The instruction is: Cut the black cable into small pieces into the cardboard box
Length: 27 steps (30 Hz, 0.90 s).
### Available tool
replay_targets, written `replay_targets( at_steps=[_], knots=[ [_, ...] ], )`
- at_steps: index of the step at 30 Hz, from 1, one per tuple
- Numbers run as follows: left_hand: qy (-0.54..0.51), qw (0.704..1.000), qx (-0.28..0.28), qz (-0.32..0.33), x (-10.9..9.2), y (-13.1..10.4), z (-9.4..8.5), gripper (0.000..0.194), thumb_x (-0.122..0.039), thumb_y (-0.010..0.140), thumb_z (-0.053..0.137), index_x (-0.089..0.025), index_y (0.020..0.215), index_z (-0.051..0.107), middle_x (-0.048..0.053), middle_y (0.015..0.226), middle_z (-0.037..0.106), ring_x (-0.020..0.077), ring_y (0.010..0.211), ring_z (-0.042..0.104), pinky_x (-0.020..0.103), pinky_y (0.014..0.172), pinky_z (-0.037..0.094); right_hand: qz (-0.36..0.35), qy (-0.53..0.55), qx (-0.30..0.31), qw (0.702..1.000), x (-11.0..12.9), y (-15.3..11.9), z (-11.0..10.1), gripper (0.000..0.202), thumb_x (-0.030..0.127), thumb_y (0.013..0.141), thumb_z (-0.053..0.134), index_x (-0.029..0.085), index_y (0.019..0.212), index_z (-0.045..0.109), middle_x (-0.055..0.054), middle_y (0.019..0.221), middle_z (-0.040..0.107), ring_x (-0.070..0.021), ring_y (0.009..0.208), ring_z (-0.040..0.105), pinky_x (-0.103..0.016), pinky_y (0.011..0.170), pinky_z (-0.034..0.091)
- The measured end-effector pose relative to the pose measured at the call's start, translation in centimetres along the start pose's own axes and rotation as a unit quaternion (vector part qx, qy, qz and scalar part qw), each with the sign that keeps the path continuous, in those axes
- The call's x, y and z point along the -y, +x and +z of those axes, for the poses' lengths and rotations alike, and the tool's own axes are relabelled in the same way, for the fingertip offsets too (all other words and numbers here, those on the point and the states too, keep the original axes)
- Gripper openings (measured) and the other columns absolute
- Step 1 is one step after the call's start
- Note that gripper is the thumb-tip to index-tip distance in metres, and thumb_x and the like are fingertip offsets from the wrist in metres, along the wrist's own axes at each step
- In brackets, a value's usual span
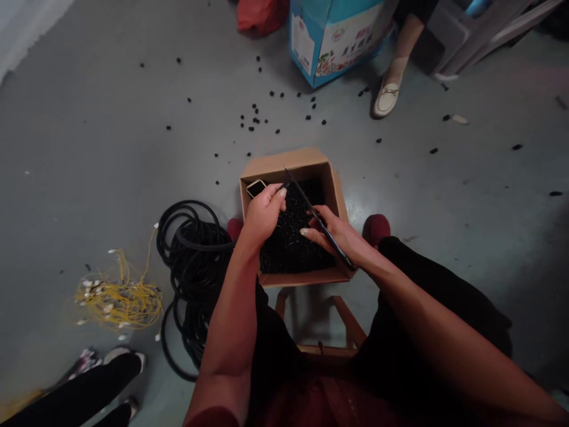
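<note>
Black tube end and long dark tool, in hand above an open carton of black pieces

Clock positions are taken from the carton's middle, twelve being the top of the view. Left hand (267, 209): at ten, thumb and fingers pinched on a black tube end (287, 185), stubby and dark, mostly covered by the fingers. Right hand (331, 231): at four, grasping a long dark tool (320, 221), slim and straight, thin tip towards twelve, butt towards four; its exact kind and the finger placement are hard to make out. The tool's tip crosses just beside the tube end; contact cannot be told. Carton (288, 160): brown cardboard, flap raised at twelve, near side partly behind the forearms. Contents: small black pieces (297, 243), glossy, heaped, blurring together; at ten inside, a flat dark-faced rectangle (256, 188) with a pale border, partly covered. Hose coil (195, 261): at eight, smooth black loops; one strand runs behind the left forearm, its end hidden. Yellow wires (124, 305): farther out at eight, thin, tangled, with white tips. Loose black bits (255, 121): scattered on the grey floor, many at eleven. Blue box (333, 41): between twelve and one, printed, top cut off. Cream shoe (386, 99): between one and two, on another person's foot, body out of view
</note>
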<state>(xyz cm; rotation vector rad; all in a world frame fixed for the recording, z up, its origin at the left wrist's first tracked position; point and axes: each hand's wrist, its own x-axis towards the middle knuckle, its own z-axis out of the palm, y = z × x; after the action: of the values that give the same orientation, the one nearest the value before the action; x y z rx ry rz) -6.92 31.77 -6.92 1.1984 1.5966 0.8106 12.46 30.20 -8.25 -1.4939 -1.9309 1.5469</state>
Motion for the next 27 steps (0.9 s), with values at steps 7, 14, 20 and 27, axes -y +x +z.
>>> replay_targets(
  at_steps=[7,14,20,27],
  knots=[
    [0.01,1.0,0.009,-0.006,0.13,-0.03,0.14,0.02,-0.03,0.093,0.047,-0.017,0.105,0.059,-0.002,0.065,0.053,0.0076,0.054,0.044,0.02,0.054,0.035,-0.008,-0.003,0.014,1.0,-0.08,0.06,0.42,0.058,0.053,0.079,0.058,0.017,0.124,0.051,-0.013,0.104,0.065,-0.0287,0.093,0.062,-0.039,0.077,0.045],
    [0.031,0.999,0.024,-0.003,0.05,-0.09,0.22,0.022,-0.029,0.094,0.044,-0.017,0.107,0.057,-0.001,0.069,0.056,0.008,0.056,0.045,0.02,0.054,0.035,-0.01,-0.005,0.013,1.0,-0.18,0.14,0.32,0.057,0.054,0.08,0.057,0.017,0.123,0.05,-0.013,0.105,0.065,-0.0284,0.093,0.062,-0.039,0.077,0.045],
    [0.055,0.998,0.04,0.005,-0.37,-0.24,0.24,0.021,-0.029,0.094,0.044,-0.018,0.105,0.057,-0.001,0.069,0.056,0.0087,0.058,0.046,0.021,0.055,0.035,-0.013,0.008,0.031,0.999,-0.06,-0.11,0.13,0.053,0.055,0.081,0.057,0.019,0.119,0.05,-0.011,0.1,0.065,-0.026,0.088,0.062,-0.037,0.072,0.046],
    [0.08,0.995,0.063,0.014,-0.28,-0.19,0.37,0.025,-0.032,0.093,0.043,-0.017,0.107,0.058,-0.001,0.07,0.056,0.0079,0.056,0.045,0.021,0.054,0.034,-0.027,0.012,0.029,0.999,-0.5,-0.01,0.54,0.062,0.058,0.079,0.061,0.018,0.124,0.045,-0.013,0.109,0.061,-0.0262,0.094,0.06,-0.039,0.078,0.046]
  ],
)
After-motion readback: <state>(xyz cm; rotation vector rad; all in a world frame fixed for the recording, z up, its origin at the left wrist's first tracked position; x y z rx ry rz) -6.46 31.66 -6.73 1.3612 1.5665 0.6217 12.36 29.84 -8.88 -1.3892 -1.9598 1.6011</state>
